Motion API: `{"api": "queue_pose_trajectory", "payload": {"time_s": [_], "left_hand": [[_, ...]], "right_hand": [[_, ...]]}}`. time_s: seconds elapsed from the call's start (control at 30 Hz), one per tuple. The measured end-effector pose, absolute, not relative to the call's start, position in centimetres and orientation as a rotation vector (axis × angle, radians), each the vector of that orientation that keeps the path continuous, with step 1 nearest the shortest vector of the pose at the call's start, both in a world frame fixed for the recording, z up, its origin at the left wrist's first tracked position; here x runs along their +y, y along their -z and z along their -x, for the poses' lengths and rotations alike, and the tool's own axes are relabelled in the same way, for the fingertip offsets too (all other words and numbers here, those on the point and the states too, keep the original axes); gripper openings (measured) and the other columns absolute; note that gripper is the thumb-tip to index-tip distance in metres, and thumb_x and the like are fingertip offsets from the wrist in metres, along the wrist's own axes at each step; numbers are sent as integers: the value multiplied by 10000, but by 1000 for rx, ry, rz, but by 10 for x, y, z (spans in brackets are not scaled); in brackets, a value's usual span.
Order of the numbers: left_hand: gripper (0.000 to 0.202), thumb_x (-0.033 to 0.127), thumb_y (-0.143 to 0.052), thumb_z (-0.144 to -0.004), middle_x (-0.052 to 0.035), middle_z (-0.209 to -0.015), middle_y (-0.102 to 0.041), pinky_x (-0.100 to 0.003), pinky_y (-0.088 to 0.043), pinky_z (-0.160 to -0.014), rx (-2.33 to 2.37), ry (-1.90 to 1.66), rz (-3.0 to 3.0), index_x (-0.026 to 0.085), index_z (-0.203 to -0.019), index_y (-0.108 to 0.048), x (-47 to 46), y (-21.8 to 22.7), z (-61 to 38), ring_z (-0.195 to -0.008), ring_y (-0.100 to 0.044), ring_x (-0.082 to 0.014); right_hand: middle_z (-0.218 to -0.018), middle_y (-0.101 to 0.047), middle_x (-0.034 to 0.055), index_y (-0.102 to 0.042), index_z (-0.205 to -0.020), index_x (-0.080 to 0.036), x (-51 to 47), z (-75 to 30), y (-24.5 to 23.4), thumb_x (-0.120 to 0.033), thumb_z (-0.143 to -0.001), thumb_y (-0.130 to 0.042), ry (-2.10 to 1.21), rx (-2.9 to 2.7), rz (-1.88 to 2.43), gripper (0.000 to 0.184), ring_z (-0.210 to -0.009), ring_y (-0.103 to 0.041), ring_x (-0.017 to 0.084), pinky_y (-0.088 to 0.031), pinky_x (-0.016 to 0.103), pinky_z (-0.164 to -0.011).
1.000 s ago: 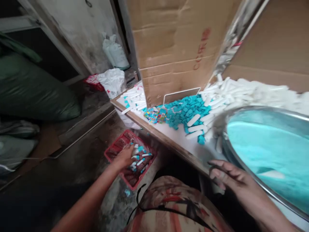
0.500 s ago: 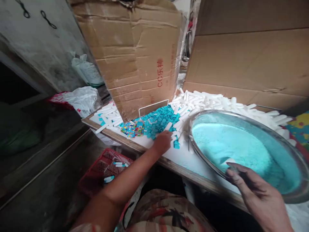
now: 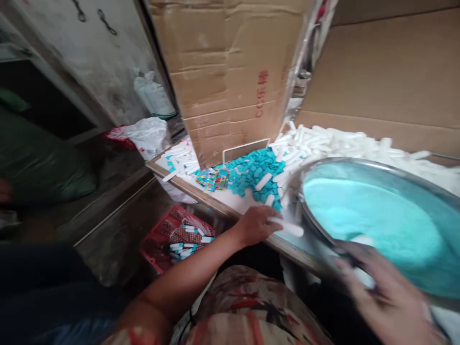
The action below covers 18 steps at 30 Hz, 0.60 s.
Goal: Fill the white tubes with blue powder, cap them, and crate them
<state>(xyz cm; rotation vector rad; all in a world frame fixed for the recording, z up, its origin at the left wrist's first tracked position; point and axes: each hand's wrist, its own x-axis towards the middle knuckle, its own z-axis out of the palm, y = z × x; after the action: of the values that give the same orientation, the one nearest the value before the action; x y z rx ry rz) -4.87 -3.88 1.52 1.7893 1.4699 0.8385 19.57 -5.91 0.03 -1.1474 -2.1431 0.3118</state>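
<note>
My left hand hovers at the table's front edge, its fingers closed round a white tube that sticks out to the right. Behind it lie a heap of small teal caps and a long pile of white tubes. My right hand is blurred at the near rim of a large metal bowl filled with light blue powder; its fingers are smeared by motion.
A red plastic basket on the floor under the table holds several capped tubes. Large cardboard boxes stand along the table's back. Small colourful packets lie by the caps. White bags and a green sack sit left.
My left hand rose from the red basket to the caps on the table, then drew back to the front edge with a white tube. My right hand stayed by the bowl's rim.
</note>
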Motion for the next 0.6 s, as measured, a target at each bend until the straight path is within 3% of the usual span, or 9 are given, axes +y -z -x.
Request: {"api": "queue_pose_trajectory", "payload": {"time_s": [0.07, 0.17, 0.3, 0.43, 0.53, 0.6], "left_hand": [[114, 192, -603, -699, 26, -647, -569, -189, -402, -554, 1352, -805, -1688, 144, -792, -650, -58, -25, 47, -597, -511, -109], [114, 208, -616, -666, 35, -610, -528, -180, -363, -512, 1261, -862, -1543, 134, -752, -630, -69, -30, 39, -564, -464, -94], [148, 238, -660, -637, 23, -610, -534, -197, -394, -522, 1013, -985, -1239, 132, -731, -618, -65, -24, 24, -556, -486, -102], [172, 262, -696, -636, -22, -743, -551, -247, -455, -530, 747, -964, -1155, 129, -734, -648, -61, -16, 16, -560, -543, -126], [164, 279, -714, -624, -50, -878, -541, -252, -455, -498, 721, -896, -1204, 143, -704, -668, -57, -13, 12, -567, -548, -124], [166, 275, -739, -592, -67, -962, -547, -266, -474, -596, 754, -891, -1274, 151, -686, -681, -52, -11, 10, -710, -573, -167]], "right_hand": [[-1022, -624, 82, -544, -1098, -227, -64, -165, -11, -362, -810, -523, -404, -2213, 1057, 319, -912, -597, 228, -479, 326, -767], [-1005, -623, 92, -565, -1066, -196, -64, -138, -10, -305, -831, -468, -722, -2161, 1062, 276, -891, -593, 214, -472, 325, -756], [-716, -601, 24, -600, -827, -184, -64, -137, 4, -323, -794, -503, -1350, -1797, 1041, 172, -661, -557, 158, -448, 272, -614], [-633, -563, -7, -589, -751, -165, -66, -141, 16, -386, -729, -586, -1764, -1358, 849, 221, -505, -444, 93, -370, 226, -508], [-646, -578, -1, -603, -751, -156, -68, -142, 16, -416, -731, -580, -1807, -1335, 803, 262, -496, -445, 88, -369, 229, -510], [-677, -603, 6, -615, -775, -159, -69, -149, 7, -401, -751, -561, -1750, -1465, 853, 249, -541, -493, 106, -400, 239, -547]]}}
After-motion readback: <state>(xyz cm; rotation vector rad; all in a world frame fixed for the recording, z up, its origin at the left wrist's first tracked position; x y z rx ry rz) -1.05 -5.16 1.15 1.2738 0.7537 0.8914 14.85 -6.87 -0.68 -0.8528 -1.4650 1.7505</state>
